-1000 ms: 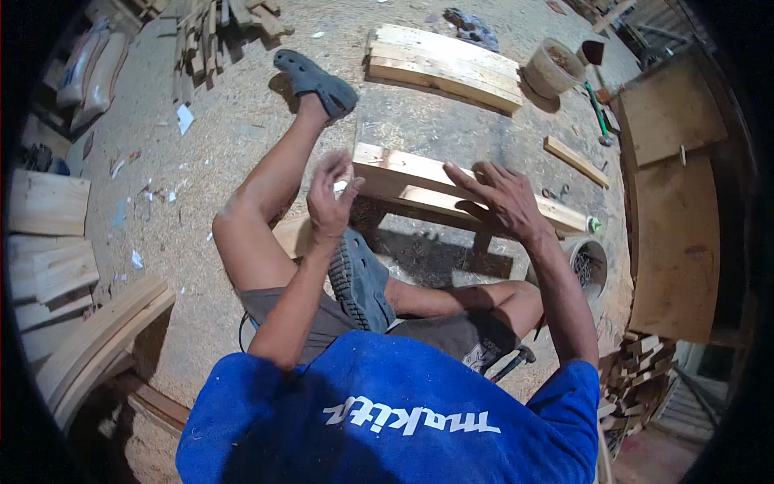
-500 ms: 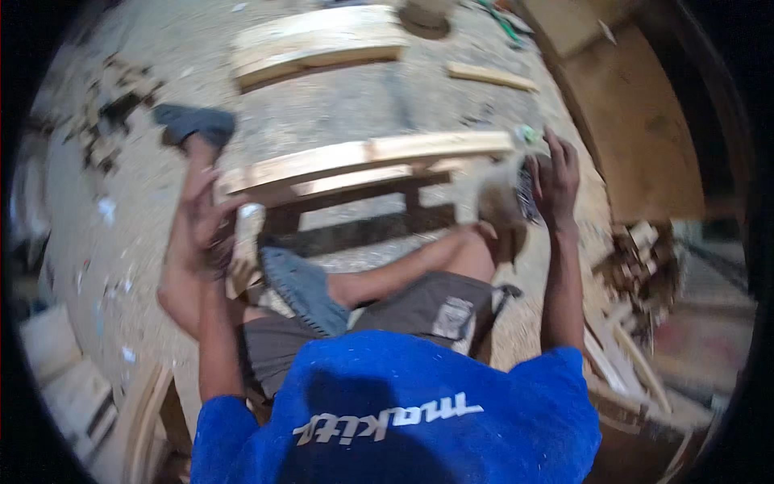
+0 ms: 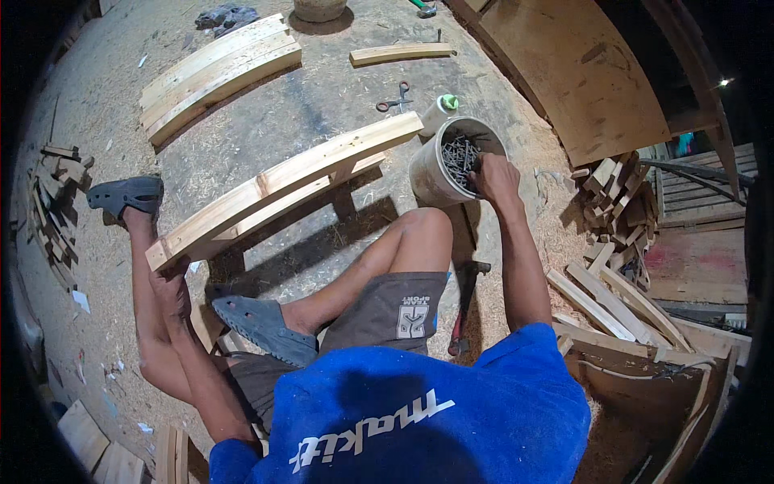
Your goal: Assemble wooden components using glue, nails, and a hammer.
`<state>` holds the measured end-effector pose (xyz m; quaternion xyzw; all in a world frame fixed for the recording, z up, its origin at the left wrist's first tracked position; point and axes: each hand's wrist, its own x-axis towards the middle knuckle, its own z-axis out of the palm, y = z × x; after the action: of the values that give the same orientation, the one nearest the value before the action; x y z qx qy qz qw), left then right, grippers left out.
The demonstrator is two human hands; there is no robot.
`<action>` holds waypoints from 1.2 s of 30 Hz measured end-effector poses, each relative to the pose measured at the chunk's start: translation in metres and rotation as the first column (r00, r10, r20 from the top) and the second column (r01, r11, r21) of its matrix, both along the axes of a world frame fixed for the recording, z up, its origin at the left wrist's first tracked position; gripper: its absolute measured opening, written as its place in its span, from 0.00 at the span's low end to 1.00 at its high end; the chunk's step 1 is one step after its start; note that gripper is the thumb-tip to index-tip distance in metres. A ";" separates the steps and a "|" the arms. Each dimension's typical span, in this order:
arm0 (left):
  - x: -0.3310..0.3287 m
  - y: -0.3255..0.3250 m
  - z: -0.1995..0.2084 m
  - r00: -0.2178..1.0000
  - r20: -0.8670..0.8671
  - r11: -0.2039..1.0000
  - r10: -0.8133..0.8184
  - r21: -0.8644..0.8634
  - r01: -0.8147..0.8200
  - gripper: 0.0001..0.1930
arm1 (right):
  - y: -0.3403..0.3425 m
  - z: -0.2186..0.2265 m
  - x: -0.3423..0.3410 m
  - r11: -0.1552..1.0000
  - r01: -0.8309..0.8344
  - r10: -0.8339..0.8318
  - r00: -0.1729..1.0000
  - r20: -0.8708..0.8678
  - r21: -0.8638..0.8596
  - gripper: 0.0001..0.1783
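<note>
A wooden frame (image 3: 322, 165) of pale planks stands on the floor before my legs, slanting from near left to far right. My left hand (image 3: 172, 290) is closed on its near left end from below, most fingers hidden by the wood. Off the frame's far right end is a round pale bucket (image 3: 431, 173) of nails (image 3: 461, 157). My right hand (image 3: 496, 177) reaches over the bucket's right rim, fingers curled down among the nails; its fingertips are hidden. A white bottle with a green top (image 3: 438, 114) stands just behind the bucket.
A hammer (image 3: 461, 323) lies by my right thigh. Scissors (image 3: 395, 98), a loose wooden strip (image 3: 403, 53) and stacked planks (image 3: 218, 77) lie farther off. Offcuts are heaped at the right (image 3: 613, 202) and left (image 3: 52, 194). A brown board (image 3: 592, 77) borders the far right.
My left hand has gone from open beside the frame's left end to gripping it from below. My right hand has come down into the bucket of nails. The view has shifted and sharpened.
</note>
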<state>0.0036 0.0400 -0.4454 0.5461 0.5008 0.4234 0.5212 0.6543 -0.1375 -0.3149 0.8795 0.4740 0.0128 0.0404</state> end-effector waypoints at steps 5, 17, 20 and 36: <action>-0.013 0.005 -0.030 0.998 -0.057 0.999 0.041 -0.025 -0.043 0.30 | 0.006 0.017 0.022 0.992 -0.115 0.107 0.987 -0.124 -0.058 0.14; -0.005 0.008 -0.079 0.879 0.454 0.979 0.143 -0.198 -0.057 0.18 | 0.037 0.116 -0.094 0.988 0.020 0.145 0.196 -0.970 0.152 0.16; 0.012 0.003 -0.052 0.815 0.565 0.967 0.129 -0.253 0.022 0.18 | 0.079 0.125 -0.173 0.959 -0.071 0.282 0.171 -0.944 0.273 0.14; 0.029 0.000 0.012 0.854 0.501 0.990 -0.138 0.045 0.133 0.24 | 0.182 0.091 -0.441 0.268 -0.942 0.947 0.220 -0.233 0.201 0.07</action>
<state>0.0327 0.0403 -0.4338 0.4530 0.3064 0.5154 0.6598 0.2129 0.0450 -0.2243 0.4026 0.9082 -0.0986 -0.0573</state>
